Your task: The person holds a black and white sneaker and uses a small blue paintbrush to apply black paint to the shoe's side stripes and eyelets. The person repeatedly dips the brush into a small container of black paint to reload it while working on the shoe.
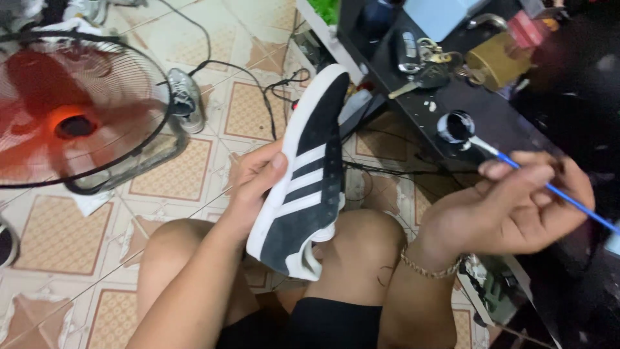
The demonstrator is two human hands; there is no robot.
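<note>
My left hand (253,183) grips a black suede sneaker (307,174) with white stripes and a white sole, held sole-edge up above my knees. My right hand (516,203) pinches a thin blue-handled paintbrush (516,163). The brush tip rests in a small round pot of black paint (456,126) standing on the black table (491,116) to the right.
A running red-bladed floor fan (77,113) stands at the left on the tiled floor. Cables (258,84) and another shoe (184,97) lie beyond it. Keys (423,61), a brass padlock (497,61) and a light blue box (439,16) sit on the table.
</note>
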